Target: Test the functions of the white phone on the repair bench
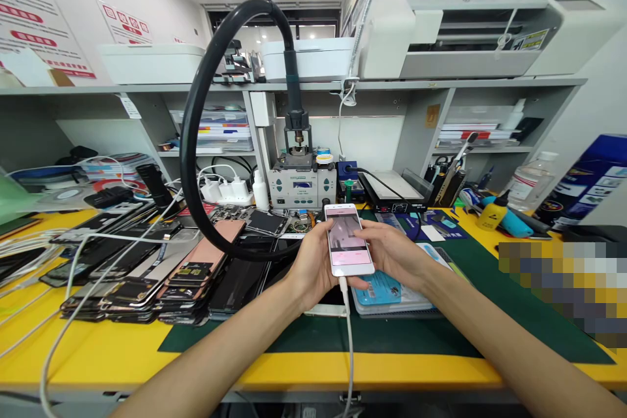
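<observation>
A white smartphone (pixel 349 240) with a lit screen is held up over the bench, tilted toward me. My left hand (pixel 313 261) wraps round its left side, the thumb along the edge. From the right, my right hand (pixel 392 251) steadies the phone, its thumb at the screen's right edge and its other fingers partly hidden behind. A white charging cable (pixel 349 339) is plugged into the phone's lower end and hangs over the bench's front edge. Below the hands, a blue-and-white package (pixel 377 290) lies on the green mat (pixel 416 336).
Stacks of phone parts (pixel 196 274) cover the left of the yellow bench (pixel 112 359), with white cables across them. A hot-air station (pixel 302 186) with a thick black hose (pixel 189 124) stands behind. At right are a yellow bottle (pixel 492 212) and a clear bottle (pixel 531 179).
</observation>
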A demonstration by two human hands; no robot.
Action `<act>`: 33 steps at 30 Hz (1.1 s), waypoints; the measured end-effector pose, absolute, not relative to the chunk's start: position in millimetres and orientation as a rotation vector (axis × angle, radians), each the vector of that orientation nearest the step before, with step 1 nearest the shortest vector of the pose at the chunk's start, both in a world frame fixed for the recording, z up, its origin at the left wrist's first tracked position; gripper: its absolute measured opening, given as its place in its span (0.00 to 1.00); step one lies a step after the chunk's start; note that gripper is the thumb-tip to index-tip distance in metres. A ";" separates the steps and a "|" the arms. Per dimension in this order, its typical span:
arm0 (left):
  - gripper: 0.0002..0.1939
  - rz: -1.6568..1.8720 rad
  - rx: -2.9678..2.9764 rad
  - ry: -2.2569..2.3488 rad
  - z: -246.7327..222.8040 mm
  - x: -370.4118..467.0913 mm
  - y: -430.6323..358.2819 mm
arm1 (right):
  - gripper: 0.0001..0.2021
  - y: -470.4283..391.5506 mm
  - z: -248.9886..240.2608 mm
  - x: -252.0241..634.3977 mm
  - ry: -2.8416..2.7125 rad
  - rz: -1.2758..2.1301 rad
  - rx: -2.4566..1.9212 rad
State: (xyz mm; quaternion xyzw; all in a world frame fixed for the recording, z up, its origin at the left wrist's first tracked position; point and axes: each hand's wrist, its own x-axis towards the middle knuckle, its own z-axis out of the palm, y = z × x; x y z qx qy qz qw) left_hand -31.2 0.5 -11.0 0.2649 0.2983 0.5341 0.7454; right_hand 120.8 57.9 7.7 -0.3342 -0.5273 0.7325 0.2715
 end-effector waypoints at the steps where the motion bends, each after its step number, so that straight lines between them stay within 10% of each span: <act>1: 0.27 1.168 0.582 0.649 -10.9 -31.3 0.6 | 0.08 58.0 7.3 120.6 -1.414 1.971 -0.905; 33: 0.24 1.182 0.560 0.592 -11.2 -32.5 0.6 | 0.12 63.2 4.8 121.5 -1.252 2.107 -0.894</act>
